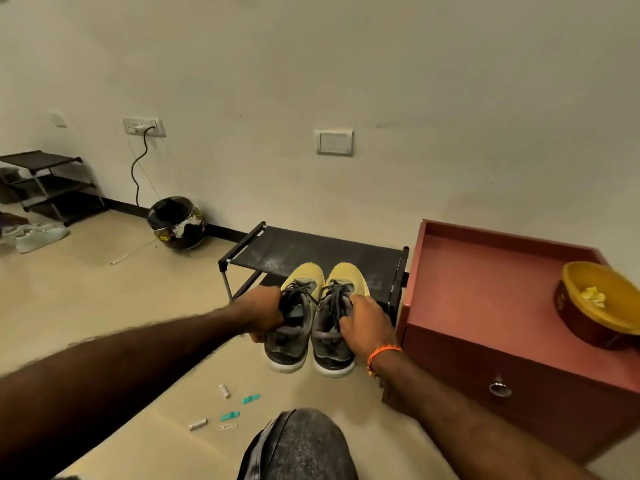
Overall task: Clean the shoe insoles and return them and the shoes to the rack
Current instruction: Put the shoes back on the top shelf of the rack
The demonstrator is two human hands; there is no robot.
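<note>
Dusty rack [277, 249], shoes [313, 317] toes pointing wallward

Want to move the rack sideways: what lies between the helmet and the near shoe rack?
In the head view, only bare floor shows between the helmet and the near rack; a white stick lies nearer the helmet's left.

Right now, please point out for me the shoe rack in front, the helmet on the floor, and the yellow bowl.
shoe rack [277, 247]: head view, on the bare top shelf behind the shoes.
helmet [175, 221]: head view, on its dark shell.
yellow bowl [620, 306]: head view, on its inner wall.
</note>
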